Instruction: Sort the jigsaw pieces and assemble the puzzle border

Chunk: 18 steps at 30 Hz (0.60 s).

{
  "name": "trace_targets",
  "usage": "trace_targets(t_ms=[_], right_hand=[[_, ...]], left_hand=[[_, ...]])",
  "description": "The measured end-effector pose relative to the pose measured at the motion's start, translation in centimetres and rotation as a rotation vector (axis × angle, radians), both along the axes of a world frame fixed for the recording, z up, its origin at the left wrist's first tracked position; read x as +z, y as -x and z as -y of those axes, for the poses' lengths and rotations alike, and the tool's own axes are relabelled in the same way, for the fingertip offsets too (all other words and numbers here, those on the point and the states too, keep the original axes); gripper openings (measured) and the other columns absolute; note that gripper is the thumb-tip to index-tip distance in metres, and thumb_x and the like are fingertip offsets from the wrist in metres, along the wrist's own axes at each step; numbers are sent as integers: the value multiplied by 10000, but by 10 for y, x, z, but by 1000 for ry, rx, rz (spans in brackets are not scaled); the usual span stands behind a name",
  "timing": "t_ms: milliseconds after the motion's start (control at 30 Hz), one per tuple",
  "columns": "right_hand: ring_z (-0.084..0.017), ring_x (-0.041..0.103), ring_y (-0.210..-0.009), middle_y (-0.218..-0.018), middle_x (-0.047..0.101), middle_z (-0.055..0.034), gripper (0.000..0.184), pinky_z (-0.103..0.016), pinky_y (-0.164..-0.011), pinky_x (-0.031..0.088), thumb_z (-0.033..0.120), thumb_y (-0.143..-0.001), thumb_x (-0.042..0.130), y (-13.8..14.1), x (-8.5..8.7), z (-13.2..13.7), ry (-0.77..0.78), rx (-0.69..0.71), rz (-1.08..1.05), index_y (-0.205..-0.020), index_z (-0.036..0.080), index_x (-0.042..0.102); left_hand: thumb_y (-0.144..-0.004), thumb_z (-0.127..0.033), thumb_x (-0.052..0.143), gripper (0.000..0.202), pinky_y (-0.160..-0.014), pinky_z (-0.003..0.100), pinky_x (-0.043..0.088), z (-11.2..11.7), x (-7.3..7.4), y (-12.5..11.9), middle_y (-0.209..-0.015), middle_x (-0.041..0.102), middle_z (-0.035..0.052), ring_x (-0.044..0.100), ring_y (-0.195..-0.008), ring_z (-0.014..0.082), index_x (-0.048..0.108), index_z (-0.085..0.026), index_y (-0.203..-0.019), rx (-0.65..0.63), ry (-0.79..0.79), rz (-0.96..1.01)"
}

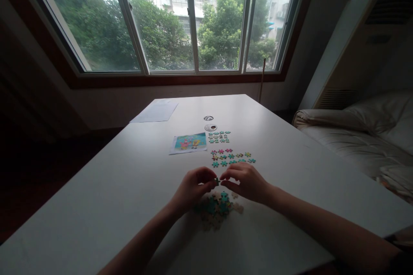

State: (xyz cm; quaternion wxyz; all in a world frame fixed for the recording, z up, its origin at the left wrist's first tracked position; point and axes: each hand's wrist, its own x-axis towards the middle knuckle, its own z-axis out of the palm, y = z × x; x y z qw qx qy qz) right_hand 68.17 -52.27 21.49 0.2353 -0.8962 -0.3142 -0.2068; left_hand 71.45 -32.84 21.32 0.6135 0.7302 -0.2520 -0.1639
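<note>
Left hand (pixel 192 185): pinching one small green jigsaw piece (pixel 217 181) between thumb and fingers, above the table's midline, toward the near edge. Right hand (pixel 250 181): thumb and fingers parted, tips just beside that piece; can't tell if they touch it. Loose pile of teal and beige cardboard jigsaw pieces (pixel 220 207) sits below the hands, on the near-edge side. Beyond them, toward the far edge of the white smooth-topped table (pixel 290 159): sorted rows of multicoloured jigsaw pieces (pixel 223 163), laid flat, spaced apart. Rectangular colour-printed cartoon sheet (pixel 190 142) lies left of the rows. Two round silvery discs (pixel 211 127) farther out. Large white paper sheet (pixel 155 112) at far-left corner.
</note>
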Motion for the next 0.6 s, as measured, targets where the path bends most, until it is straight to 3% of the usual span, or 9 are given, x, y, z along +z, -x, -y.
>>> trace_targets(t_ms=[267,400,500,600], right_hand=[[-119,571,-700,-771,645,-2,120,-245,-660,374,304,-830,543,0,1,-1,34,-3,57,-815,221,628],[-110,563,-662,-757,647,0,120,-243,-639,362,295,-831,545,-2,0,1,37,0,101,-806,218,634],[-107,562,-655,-751,649,-2,129,-240,-641,368,282,-840,533,-7,0,8,5,-27,112,-807,214,638],[-105,559,-639,-755,650,-14,138,-236,-642,388,271,-842,528,-14,2,22,-53,-78,109,-807,204,643]], left_hand=[[-688,-269,653,177,-571,250,452,1,4,2,-654,592,2,527,-583,107,577,-123,-751,-25,45,-13],[-704,-277,640,252,-614,268,470,-2,0,0,-726,630,27,573,-651,137,564,-134,-896,-12,24,5],[-739,-275,601,277,-654,268,472,-12,1,-5,-816,639,43,590,-745,156,542,-158,-983,19,-77,117],[-769,-253,551,155,-590,230,434,-30,11,-10,-725,614,12,553,-648,125,586,-167,-894,-22,-322,353]])
